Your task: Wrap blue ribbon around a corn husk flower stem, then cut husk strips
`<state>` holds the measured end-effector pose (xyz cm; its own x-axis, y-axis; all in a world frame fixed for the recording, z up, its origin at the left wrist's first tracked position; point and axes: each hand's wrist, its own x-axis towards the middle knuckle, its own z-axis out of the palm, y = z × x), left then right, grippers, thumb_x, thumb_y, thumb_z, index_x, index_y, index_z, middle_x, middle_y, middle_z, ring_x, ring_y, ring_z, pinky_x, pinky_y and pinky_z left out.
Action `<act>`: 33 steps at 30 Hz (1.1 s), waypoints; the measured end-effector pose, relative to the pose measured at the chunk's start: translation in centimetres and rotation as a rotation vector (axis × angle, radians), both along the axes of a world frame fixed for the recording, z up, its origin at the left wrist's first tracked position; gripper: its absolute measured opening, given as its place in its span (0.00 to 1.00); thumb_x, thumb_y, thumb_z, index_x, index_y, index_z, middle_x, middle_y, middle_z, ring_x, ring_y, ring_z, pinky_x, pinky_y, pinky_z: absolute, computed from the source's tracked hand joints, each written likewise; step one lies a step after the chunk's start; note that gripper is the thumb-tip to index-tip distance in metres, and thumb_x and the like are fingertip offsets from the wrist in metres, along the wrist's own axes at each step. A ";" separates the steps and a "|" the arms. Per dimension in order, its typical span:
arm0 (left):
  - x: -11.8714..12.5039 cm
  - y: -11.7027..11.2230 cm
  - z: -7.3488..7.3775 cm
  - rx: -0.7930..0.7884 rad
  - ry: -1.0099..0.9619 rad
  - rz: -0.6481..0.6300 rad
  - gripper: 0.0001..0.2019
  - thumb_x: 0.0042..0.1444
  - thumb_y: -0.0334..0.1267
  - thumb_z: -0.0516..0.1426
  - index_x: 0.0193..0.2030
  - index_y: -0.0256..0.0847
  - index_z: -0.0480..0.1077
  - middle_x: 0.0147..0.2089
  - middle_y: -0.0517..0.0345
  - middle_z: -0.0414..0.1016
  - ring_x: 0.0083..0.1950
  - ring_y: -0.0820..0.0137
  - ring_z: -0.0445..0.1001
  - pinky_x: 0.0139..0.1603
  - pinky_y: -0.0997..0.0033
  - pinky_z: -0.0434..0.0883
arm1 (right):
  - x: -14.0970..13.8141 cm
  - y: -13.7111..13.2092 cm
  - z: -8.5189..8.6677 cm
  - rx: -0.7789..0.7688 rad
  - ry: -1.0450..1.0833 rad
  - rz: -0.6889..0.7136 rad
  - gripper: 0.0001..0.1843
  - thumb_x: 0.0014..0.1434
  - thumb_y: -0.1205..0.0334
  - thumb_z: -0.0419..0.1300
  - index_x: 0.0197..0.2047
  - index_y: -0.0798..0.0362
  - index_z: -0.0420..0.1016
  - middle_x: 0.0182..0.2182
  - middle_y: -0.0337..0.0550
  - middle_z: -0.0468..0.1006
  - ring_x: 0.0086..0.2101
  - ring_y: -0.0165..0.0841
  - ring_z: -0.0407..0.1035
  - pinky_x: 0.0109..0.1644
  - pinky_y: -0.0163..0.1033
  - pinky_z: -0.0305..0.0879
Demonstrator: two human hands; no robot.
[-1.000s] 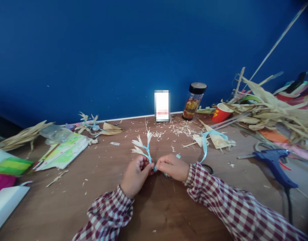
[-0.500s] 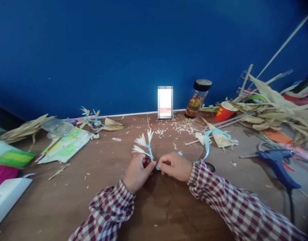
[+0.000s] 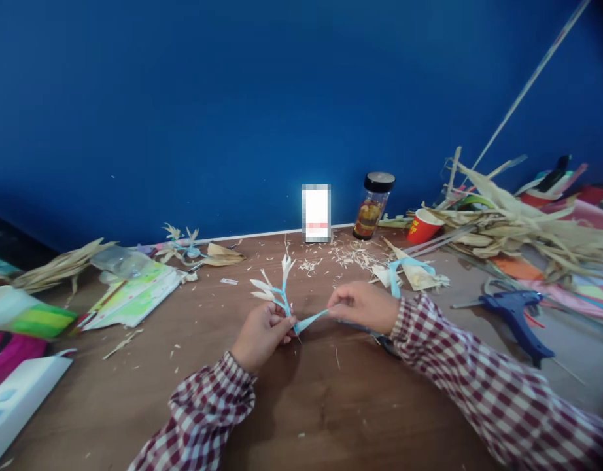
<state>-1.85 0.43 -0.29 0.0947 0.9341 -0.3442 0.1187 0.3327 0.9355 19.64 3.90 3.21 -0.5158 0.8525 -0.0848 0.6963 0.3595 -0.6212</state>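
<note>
My left hand point(image 3: 261, 332) is closed round the stem of a small husk flower sprig point(image 3: 275, 288), whose pale petals stand up above my fingers. The stem is wrapped in light blue ribbon point(image 3: 311, 320). My right hand point(image 3: 363, 306) pinches that ribbon and holds it taut, stretched out to the right of the stem. More of the same ribbon loops behind my right hand over a husk scrap point(image 3: 419, 278). Both arms wear a red and white checked shirt.
On the brown table point(image 3: 306, 418) lie a blue glue gun point(image 3: 515, 314) at right, a pile of dry corn husks point(image 3: 517, 226), a red paper cup point(image 3: 424, 226), a black-lidded jar point(image 3: 373, 206), another husk flower point(image 3: 181, 239) and coloured paper sheets point(image 3: 132, 297) at left.
My right hand has moved away to the right and slightly up, drawing the blue ribbon out taut from the stem. My left hand has kept its hold on the sprig.
</note>
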 end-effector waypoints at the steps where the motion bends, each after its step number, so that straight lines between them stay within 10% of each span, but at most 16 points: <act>1: -0.1 -0.1 0.3 -0.021 -0.002 -0.019 0.12 0.38 0.39 0.63 0.27 0.38 0.65 0.18 0.61 0.73 0.21 0.72 0.71 0.23 0.75 0.66 | 0.7 0.5 0.7 0.016 -0.002 0.023 0.10 0.50 0.57 0.59 0.32 0.53 0.76 0.25 0.39 0.74 0.25 0.28 0.62 0.28 0.32 0.52; 6: 0.0 -0.2 1.5 -0.092 -0.031 -0.064 0.11 0.40 0.39 0.62 0.26 0.39 0.63 0.17 0.60 0.74 0.21 0.72 0.72 0.23 0.75 0.67 | 2.8 2.0 2.3 0.102 -0.107 0.091 0.05 0.47 0.66 0.60 0.30 0.53 0.77 0.24 0.38 0.72 0.24 0.28 0.61 0.28 0.33 0.51; 15: 0.4 0.5 1.0 -0.048 0.088 0.024 0.12 0.36 0.36 0.64 0.24 0.41 0.63 0.13 0.65 0.70 0.16 0.73 0.69 0.18 0.77 0.62 | 3.2 1.6 -1.9 0.042 -0.127 0.093 0.05 0.46 0.65 0.61 0.28 0.50 0.78 0.25 0.38 0.76 0.29 0.31 0.67 0.32 0.34 0.55; 29: 1.4 0.8 0.5 0.041 0.054 0.051 0.15 0.34 0.42 0.65 0.27 0.38 0.66 0.15 0.67 0.69 0.16 0.77 0.66 0.20 0.77 0.63 | 3.8 0.7 -2.6 0.045 -0.144 0.084 0.05 0.48 0.66 0.61 0.30 0.51 0.78 0.23 0.38 0.73 0.27 0.31 0.65 0.30 0.34 0.54; 33: 1.7 1.0 0.2 0.066 0.015 0.062 0.18 0.35 0.44 0.65 0.29 0.38 0.65 0.16 0.67 0.68 0.16 0.77 0.66 0.20 0.78 0.63 | 4.2 0.4 -1.9 0.151 -0.040 -0.067 0.24 0.44 0.57 0.64 0.46 0.52 0.73 0.38 0.45 0.72 0.31 0.33 0.66 0.36 0.37 0.59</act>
<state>-0.14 1.47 -0.05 0.0315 0.9588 -0.2823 0.1144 0.2771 0.9540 23.80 4.31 1.28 -0.4560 0.8895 0.0278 0.7448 0.3986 -0.5352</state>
